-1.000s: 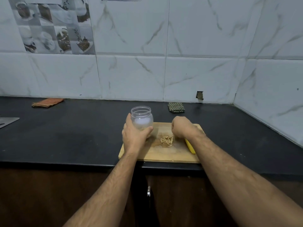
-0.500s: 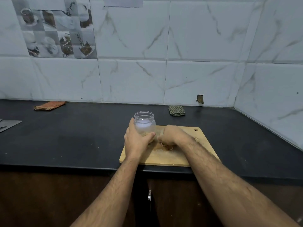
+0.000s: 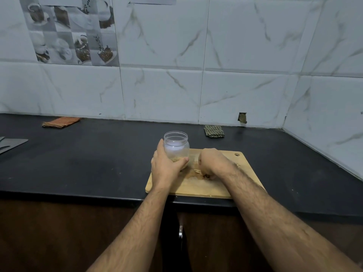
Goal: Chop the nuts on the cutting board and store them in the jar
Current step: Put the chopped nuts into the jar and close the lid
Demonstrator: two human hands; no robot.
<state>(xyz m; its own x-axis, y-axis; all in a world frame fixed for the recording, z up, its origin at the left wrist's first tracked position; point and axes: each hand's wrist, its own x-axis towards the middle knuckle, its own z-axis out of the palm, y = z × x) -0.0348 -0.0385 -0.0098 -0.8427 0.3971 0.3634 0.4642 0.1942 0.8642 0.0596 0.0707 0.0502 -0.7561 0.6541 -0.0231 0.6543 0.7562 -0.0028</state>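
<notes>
A clear open jar [image 3: 176, 146] stands on the left part of a wooden cutting board [image 3: 200, 188] at the counter's front edge. My left hand [image 3: 167, 167] grips the jar from the left, thumb across its front; a few nut pieces show at its bottom. My right hand [image 3: 213, 163] rests knuckles-up on the board just right of the jar, fingers curled down over the chopped nuts [image 3: 196, 171], pinching at them. Most of the nut pile is hidden under that hand.
The board lies on a black countertop [image 3: 98, 160]. An orange cloth [image 3: 60, 122] and a green checked cloth [image 3: 214, 131] lie by the tiled back wall. A grey metal piece [image 3: 11, 144] sits at the far left. A side wall closes the right.
My right hand moved left from beside the nut pile onto it, covering the pieces. The yellow object seen by my right wrist is hidden now. My left hand stayed on the jar.
</notes>
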